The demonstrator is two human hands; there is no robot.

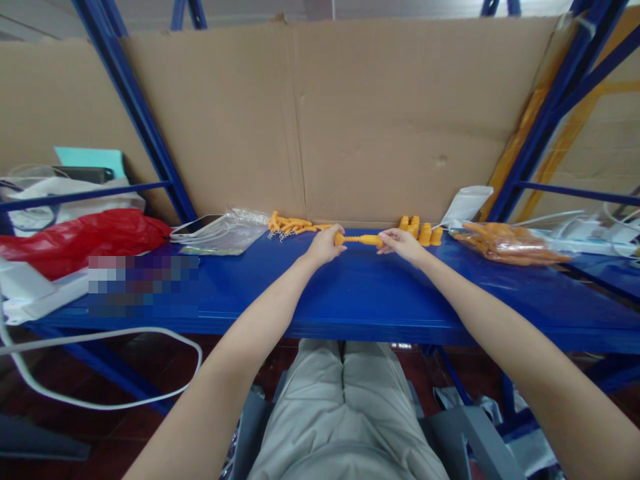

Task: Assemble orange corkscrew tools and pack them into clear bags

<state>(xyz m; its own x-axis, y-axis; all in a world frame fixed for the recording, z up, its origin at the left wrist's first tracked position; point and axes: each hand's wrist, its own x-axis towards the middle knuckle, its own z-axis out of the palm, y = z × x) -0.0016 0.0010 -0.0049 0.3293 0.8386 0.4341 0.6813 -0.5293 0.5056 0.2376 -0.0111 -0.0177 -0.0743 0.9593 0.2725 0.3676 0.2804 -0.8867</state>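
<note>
Above the blue tabletop (360, 293), both my hands hold an orange plastic piece with a ribbed shaft (356, 239), level between them. My left hand (325, 245) is closed round its rounded left end, and my right hand (401, 244) pinches the smoother, thicker right end. Whether it is one part or two joined parts I cannot tell. Beyond my left hand lies a pile of thin orange pieces (293, 225), several with small metal chains. Several orange cap-like pieces (425, 235) stand just behind my right hand.
To the right lie a clear bag of orange parts (507, 243) and a white packet (467, 203). Plastic sleeves (227, 231) and a red bag (95, 237) are at left. Cardboard (375, 120) backs the table between blue posts; a white cable (120, 405) loops off the front left.
</note>
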